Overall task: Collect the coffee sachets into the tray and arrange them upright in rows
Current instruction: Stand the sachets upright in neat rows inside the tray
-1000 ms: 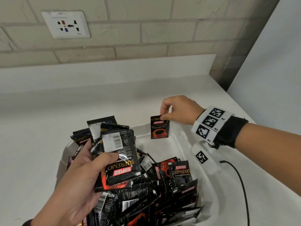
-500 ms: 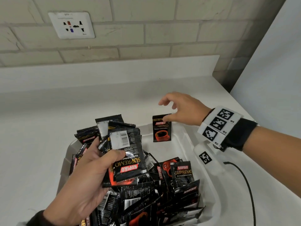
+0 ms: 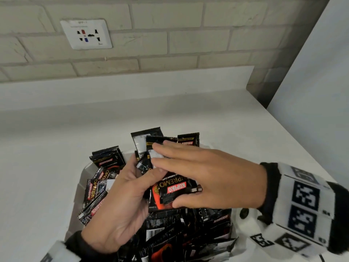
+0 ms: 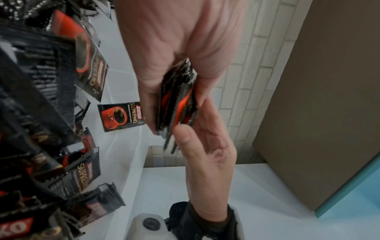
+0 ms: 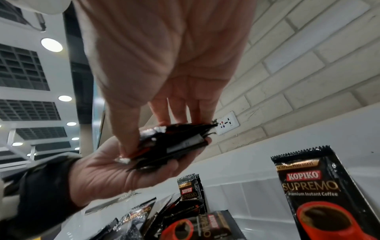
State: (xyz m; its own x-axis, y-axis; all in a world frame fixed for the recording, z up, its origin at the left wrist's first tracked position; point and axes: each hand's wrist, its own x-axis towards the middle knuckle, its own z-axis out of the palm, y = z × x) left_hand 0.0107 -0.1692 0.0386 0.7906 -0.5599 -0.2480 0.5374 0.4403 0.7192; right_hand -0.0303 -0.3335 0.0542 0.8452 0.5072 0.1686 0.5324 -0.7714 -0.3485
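Black Kopiko coffee sachets [image 3: 170,235] lie heaped in a white tray [image 3: 77,195] on the counter. My left hand [image 3: 148,167] grips a small stack of sachets [image 3: 170,188] above the heap, thumb on top. My right hand [image 3: 166,182] has reached across and pinches that stack, fingers over its top and thumb at its near edge. The right wrist view shows the pinch [image 5: 152,136] over my left palm [image 5: 127,170]. One sachet [image 3: 188,140] stands upright against the tray's far wall, also visible as the standing sachet [image 4: 121,116] and the standing sachet [image 5: 320,194].
The white counter [image 3: 226,120] runs back to a brick wall with a socket plate [image 3: 86,34]. A pale panel [image 3: 311,91] closes the right side. Bare tray floor [image 4: 127,154] shows beside the standing sachet.
My right hand let go of the sachet standing at the tray's far wall and moved left and nearer, onto the stack in my left hand. The left hand kept its stack.
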